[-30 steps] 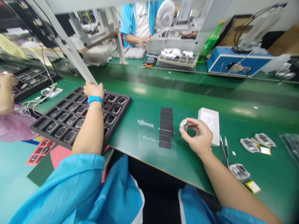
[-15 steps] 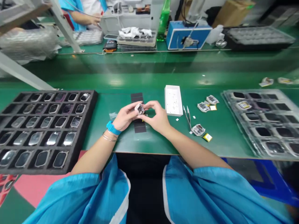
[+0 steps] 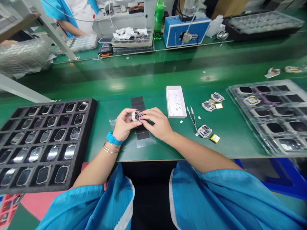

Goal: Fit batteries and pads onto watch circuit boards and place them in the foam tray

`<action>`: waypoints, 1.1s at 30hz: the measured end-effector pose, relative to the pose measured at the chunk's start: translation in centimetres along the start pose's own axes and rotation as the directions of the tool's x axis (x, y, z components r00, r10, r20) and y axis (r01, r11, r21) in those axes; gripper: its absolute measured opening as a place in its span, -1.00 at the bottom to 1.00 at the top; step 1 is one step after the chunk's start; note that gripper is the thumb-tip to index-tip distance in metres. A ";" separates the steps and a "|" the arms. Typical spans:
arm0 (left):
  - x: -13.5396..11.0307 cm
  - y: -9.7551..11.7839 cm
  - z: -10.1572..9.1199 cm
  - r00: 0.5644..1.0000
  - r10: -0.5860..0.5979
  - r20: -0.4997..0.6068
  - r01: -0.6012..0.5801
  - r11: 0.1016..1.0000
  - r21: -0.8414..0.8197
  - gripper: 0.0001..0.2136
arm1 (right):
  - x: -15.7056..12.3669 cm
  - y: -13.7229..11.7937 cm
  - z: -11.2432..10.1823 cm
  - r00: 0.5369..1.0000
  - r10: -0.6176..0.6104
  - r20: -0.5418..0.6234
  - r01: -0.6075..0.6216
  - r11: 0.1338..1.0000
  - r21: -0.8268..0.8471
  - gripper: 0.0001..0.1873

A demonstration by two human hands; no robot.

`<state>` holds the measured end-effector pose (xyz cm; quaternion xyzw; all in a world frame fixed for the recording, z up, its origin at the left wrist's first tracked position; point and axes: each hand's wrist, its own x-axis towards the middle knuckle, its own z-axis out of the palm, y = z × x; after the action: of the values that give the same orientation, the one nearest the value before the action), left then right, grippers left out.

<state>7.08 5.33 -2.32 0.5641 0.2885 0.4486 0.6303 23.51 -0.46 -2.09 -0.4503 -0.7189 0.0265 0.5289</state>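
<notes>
A small smartwatch case (image 3: 135, 116) with its circuitry exposed is held above the green table. My left hand (image 3: 123, 125) is closed on its left side, thumb below and fingers above. The fingers of my right hand (image 3: 157, 124) are closed at the case's right edge, covering that part of it. Under both hands lies a strip of black adhesive pads (image 3: 143, 134) on clear film. To the right are a white box (image 3: 176, 102) with tiny parts in it, metal tweezers (image 3: 192, 118), and another opened watch case (image 3: 204, 131) with a yellow-edged battery (image 3: 215, 138) beside it.
A black foam tray (image 3: 82, 143) of watch faces stands at left. Clear plastic trays (image 3: 261, 140) with watch parts are at right. Two opened cases (image 3: 208, 105) lie between. A blue box (image 3: 187, 32) and a green bottle (image 3: 158, 19) stand behind; a co-worker's arm (image 3: 72, 28) shows at upper left.
The watch case has turned and moved slightly left and down in my hands. My right fingers have come together over its right edge. The whole view has shifted and tilted a little.
</notes>
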 end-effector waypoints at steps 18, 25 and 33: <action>-0.1 0.2 1.0 0.984 -0.154 0.084 0.174 0.930 -0.324 -0.46 | 1.6 1.6 -4.6 0.999 0.042 -0.007 -0.043 0.969 -0.245 -0.90; -0.5 1.5 1.0 0.955 -0.269 0.125 0.296 0.851 -0.433 -0.43 | 2.7 5.3 -9.3 0.847 0.528 -0.068 -0.504 0.755 -0.419 -0.84; -0.4 1.4 0.6 0.964 -0.234 0.123 0.264 0.891 -0.369 -0.52 | 1.3 -0.8 -1.2 0.851 0.505 0.144 -0.525 0.830 0.187 -0.92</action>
<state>7.12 4.63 -0.89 0.4053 0.2414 0.3900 0.7908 23.91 -0.52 -0.21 -0.5646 -0.5861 0.2670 0.5161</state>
